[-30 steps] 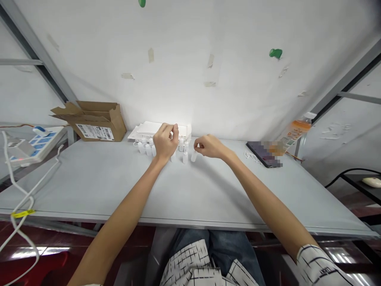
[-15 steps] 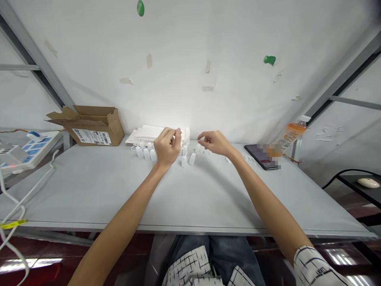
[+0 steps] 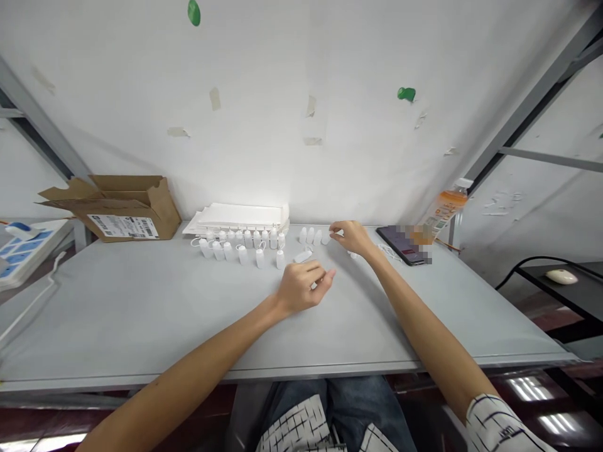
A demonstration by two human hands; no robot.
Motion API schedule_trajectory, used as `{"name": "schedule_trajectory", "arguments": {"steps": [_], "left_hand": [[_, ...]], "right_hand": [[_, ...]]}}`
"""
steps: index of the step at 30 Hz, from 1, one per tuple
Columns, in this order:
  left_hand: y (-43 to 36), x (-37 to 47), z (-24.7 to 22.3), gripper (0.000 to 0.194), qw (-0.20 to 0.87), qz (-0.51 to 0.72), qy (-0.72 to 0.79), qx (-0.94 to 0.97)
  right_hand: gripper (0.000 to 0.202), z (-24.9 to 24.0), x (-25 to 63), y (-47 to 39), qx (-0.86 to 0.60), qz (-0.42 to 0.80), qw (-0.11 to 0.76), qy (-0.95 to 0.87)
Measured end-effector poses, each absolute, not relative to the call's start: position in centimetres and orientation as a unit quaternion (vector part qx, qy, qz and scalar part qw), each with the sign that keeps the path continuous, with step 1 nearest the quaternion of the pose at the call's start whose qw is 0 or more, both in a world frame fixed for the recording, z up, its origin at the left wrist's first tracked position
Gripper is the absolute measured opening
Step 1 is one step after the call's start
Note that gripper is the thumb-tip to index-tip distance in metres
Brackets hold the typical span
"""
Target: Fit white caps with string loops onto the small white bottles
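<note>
My left hand (image 3: 306,287) is over the middle of the table, its fingers curled and the thumb close to them. What it holds, if anything, is hidden. Just beyond it a small white squeeze bottle (image 3: 303,256) lies on its side. Farther back, my right hand (image 3: 351,238) pinches at a small white bottle (image 3: 326,238) at the end of a short row of white bottles (image 3: 310,236). To the left, several capped squeeze bottles (image 3: 242,254) stand upright in rows, some with looped cap straps.
A stack of white sheets (image 3: 240,215) lies against the wall behind the bottles. An open cardboard box (image 3: 125,210) stands at the left. On the right are a phone (image 3: 400,243), small white loops (image 3: 390,252) and an orange drink bottle (image 3: 445,207).
My left hand has come down and right, toward me, uncovering the bottle rows. A bottle now lies tipped near it. My right hand has lowered to the short bottle row. The view has shifted.
</note>
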State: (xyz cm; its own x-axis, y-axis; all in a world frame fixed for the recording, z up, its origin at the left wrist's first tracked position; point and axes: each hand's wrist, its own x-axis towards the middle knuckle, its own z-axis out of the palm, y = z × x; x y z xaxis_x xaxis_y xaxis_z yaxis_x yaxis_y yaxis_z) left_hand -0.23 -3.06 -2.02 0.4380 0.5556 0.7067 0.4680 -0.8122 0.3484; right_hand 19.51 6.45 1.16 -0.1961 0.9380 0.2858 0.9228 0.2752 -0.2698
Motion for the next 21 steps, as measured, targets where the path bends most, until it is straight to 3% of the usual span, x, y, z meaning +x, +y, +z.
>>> {"name": "schedule_trajectory", "arguments": {"steps": [4, 7, 14, 21], "left_hand": [[-2.9, 0.1, -2.8, 0.045, 0.039, 0.382, 0.311, 0.869], [-2.6, 0.2, -3.0, 0.032, 0.02, 0.377, 0.369, 0.849], [-2.1, 0.1, -3.2, 0.033, -0.037, 0.223, 0.478, 0.849], [-2.6, 0.2, -2.7, 0.05, -0.016, 0.348, 0.439, 0.828]], "right_hand": [[0.011, 3.1, 22.1, 4.2, -0.574, 0.084, 0.249, -0.776], [0.02, 4.0, 23.5, 2.0, -0.528, 0.19, 0.324, -0.761], [0.028, 4.1, 24.3, 0.5, -0.531, 0.252, 0.345, -0.731], [0.025, 4.5, 22.9, -0.6, -0.455, 0.385, 0.329, -0.732]]}}
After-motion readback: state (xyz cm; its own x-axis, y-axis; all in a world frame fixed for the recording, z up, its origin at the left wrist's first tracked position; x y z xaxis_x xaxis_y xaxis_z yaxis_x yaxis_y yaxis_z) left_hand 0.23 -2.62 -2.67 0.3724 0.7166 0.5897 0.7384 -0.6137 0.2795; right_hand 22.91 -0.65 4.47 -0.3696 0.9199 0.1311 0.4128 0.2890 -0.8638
